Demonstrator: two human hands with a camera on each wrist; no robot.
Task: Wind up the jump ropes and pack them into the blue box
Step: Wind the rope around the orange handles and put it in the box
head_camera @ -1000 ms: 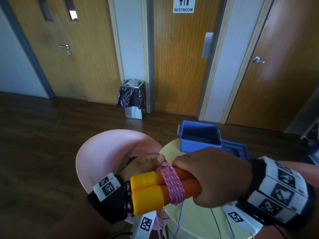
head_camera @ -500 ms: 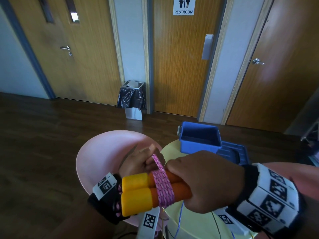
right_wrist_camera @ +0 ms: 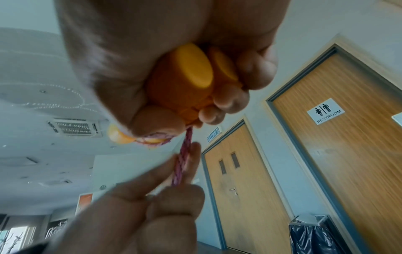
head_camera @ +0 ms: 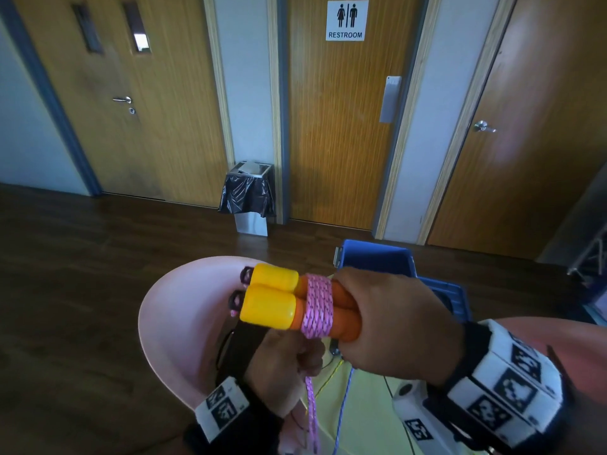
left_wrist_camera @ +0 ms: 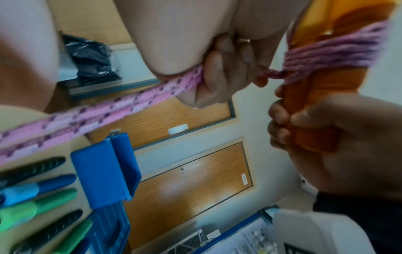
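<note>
Above the near edge of the yellow counter (head_camera: 368, 418), the right hand (head_camera: 397, 326) is wrapped around the two orange handles (head_camera: 341, 310), which lie side by side with pink rope (head_camera: 318, 305) coiled around them. Just below, the left hand (head_camera: 282, 366) pinches the loose rope end. The blue box (head_camera: 377, 257) sits open at the far side.

The handles (head_camera: 295, 303) look like smooth, slightly glossy plastic, yellow caps over orange grips. The pink rope (head_camera: 317, 305) is woven cord, matt and rough. The blue box (head_camera: 377, 259) is smooth plastic; the doors (head_camera: 335, 133) are grained wood.
</note>
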